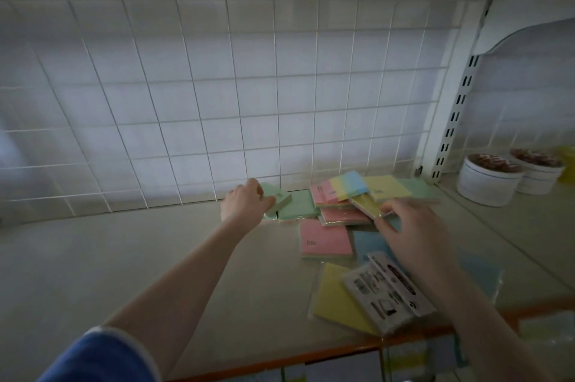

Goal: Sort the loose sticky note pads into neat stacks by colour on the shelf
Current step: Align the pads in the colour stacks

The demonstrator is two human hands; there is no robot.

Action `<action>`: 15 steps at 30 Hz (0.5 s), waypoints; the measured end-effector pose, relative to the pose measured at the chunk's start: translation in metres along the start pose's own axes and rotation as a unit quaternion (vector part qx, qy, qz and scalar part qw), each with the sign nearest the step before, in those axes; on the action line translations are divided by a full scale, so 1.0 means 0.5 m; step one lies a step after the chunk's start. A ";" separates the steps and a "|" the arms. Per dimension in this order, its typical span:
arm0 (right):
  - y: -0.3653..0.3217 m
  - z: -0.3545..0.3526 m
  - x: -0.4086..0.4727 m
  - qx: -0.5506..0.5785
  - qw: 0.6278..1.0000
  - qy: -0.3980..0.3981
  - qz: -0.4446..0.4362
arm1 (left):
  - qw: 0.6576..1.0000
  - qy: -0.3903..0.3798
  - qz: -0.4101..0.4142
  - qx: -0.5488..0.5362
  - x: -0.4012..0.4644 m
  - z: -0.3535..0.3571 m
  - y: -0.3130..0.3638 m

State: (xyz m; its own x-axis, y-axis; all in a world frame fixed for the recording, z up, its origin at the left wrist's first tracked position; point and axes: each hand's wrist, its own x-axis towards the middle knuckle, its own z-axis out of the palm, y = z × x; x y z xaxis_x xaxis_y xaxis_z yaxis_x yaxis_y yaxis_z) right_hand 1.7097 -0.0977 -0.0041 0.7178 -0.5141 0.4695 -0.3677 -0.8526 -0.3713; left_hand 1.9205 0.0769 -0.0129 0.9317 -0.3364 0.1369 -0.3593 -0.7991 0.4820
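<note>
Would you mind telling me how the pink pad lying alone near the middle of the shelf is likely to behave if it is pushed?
The pink pad lies flat and looks like a squat block, so it should slide rather than tip or roll. Its wrapper seems glossy, so it may skid easily on the smooth shelf. It probably stays stiff and feels light.

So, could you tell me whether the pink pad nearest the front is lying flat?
Flat: the pink pad lies face up on the shelf.
</note>
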 end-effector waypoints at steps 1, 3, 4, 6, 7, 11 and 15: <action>0.000 0.001 -0.001 0.004 1.000 -0.001 0.001 | 1.000 0.003 -0.009 -0.008 0.003 0.000 -0.001; 0.002 0.006 -0.004 0.007 1.000 -0.006 0.006 | 0.999 0.012 -0.024 -0.022 0.008 0.001 -0.005; 0.003 0.009 -0.005 0.002 1.000 -0.012 0.010 | 0.999 0.012 -0.028 -0.022 0.010 -0.001 -0.008; 0.003 0.017 -0.008 -0.010 1.000 -0.023 0.015 | 0.999 0.004 -0.040 -0.008 0.011 -0.009 -0.016; 0.002 0.020 -0.008 -0.010 0.999 -0.028 0.014 | 0.999 -0.003 -0.050 -0.005 0.009 -0.016 -0.021; -0.016 0.027 -0.003 0.015 1.000 -0.025 0.007 | 0.990 -0.045 -0.066 -0.119 -0.007 -0.040 -0.060; -0.049 0.039 0.016 0.024 0.999 -0.024 -0.014 | 0.961 -0.087 -0.042 -0.258 -0.035 -0.064 -0.107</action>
State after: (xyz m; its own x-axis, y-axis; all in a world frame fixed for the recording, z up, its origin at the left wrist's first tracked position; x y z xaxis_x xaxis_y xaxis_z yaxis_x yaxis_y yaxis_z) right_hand 1.7362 -0.0793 -0.0070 0.7554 -0.4834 0.4423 -0.3184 -0.8608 -0.3970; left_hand 1.9249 0.1415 -0.0133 0.9173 -0.3956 -0.0454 -0.1680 -0.4879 0.8566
